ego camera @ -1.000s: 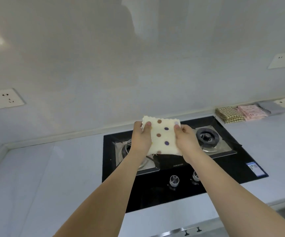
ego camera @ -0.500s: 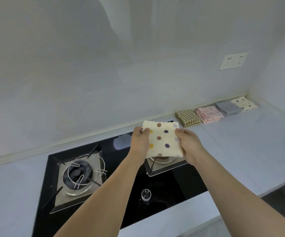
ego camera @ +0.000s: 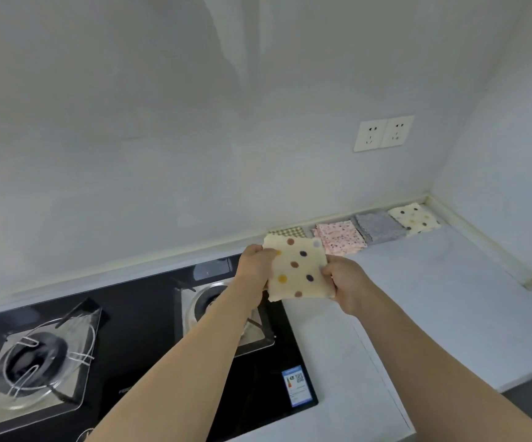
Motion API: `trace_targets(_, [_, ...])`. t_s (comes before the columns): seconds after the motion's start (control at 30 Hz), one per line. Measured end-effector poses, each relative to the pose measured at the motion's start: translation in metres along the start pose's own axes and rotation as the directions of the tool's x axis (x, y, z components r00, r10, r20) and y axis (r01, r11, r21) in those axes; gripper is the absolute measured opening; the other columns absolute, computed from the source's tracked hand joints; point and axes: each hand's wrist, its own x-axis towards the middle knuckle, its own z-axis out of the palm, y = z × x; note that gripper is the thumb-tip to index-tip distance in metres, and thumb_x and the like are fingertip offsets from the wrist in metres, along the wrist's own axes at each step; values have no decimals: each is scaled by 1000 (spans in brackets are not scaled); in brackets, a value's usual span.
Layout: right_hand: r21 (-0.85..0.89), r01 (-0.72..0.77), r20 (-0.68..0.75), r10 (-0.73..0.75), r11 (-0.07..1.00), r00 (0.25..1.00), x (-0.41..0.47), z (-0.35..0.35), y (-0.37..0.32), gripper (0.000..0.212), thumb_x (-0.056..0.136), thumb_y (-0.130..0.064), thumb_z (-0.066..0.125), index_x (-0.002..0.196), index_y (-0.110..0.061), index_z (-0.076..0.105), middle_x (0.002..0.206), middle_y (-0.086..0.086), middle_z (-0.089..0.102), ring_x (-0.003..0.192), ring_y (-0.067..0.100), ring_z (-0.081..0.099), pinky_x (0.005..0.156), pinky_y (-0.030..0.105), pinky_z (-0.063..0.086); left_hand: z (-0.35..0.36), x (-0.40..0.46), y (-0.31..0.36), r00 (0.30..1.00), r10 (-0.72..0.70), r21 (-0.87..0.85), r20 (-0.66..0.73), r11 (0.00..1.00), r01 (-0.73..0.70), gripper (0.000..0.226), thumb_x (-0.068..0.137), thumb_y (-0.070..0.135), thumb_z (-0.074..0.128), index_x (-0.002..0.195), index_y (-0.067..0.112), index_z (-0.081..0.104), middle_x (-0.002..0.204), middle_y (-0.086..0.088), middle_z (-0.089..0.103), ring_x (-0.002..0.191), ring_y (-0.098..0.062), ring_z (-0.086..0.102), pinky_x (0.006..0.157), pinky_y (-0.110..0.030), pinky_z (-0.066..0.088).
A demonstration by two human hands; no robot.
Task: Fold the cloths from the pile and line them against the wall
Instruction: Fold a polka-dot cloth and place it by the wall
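I hold the folded cream cloth with coloured polka dots (ego camera: 297, 270) above the counter, my left hand (ego camera: 256, 270) gripping its 9 o'clock edge, my right hand (ego camera: 347, 284) pinching its 3 o'clock edge. Toward 1 o'clock, along the white wall (ego camera: 194, 138), lie the checked cloth (ego camera: 287, 232), pink floral cloth (ego camera: 339, 236), grey cloth (ego camera: 379, 227) and another cream dotted cloth (ego camera: 414, 217). The black gas hob (ego camera: 137, 314) lies at 8 o'clock.

Matt dotted cloth (ego camera: 298, 269), glossy hob (ego camera: 149, 317)

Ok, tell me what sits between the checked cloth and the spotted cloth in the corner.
In the head view, two folded cloths: the pink cloth next to the checked cloth, then the grey cloth beside the spotted cloth, all along the wall.
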Motion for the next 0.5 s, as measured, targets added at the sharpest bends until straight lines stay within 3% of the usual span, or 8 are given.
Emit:
trace_targets(0.03, [-29,17,-15,-18,999,1000,7,-6,-6,40,93,1,35,123,-11,60,112,8,66,101,28,63,86,42,53,9,7,4,999,-32,-3,15,999,32,7,95,17,51,99,17,56,100,-10,65,87,-29,65,86,-48,54])
trace_targets(0.1, [-57,54,-61,-58,997,996,21,-26,-19,36,94,3,36,114,-12,62,104,6,65,88,22,62,73,35,53,32,21,14,996,-66,23,58,998,65,7,95,15,51,91,18,55,95,-10,64,87,-30,64,88,-48,54])
trace_targets(0.17, [-86,93,-107,-102,992,989,37,-51,-31,36,94,6,37,109,-15,61,97,5,63,78,16,58,60,29,47,59,35,24,991,-66,21,114,998,64,9,95,12,52,92,18,57,90,-7,64,84,-28,63,81,-44,56])
trace_targets(0.3, [-126,110,-166,-130,986,977,79,-111,-54,36,95,7,35,108,-15,60,97,5,59,75,15,54,56,28,42,124,64,38,978,-49,58,201,998,38,12,94,8,52,99,16,59,92,-5,66,80,-24,66,64,-34,57])
trace_targets(0.4, [-156,100,-202,-131,983,971,128,-158,-67,38,95,6,36,120,-11,60,108,7,58,91,23,54,71,34,46,183,97,47,978,-46,74,203,997,31,11,92,3,53,100,10,57,91,-9,66,73,-24,67,49,-29,54])
trace_targets(0.5, [-204,68,-240,-118,976,964,184,-206,-73,41,94,3,39,126,-13,59,123,6,58,108,27,52,94,42,45,244,133,52,977,-78,88,198,994,62,12,91,-1,52,95,9,57,90,-12,66,69,-25,66,48,-29,56])
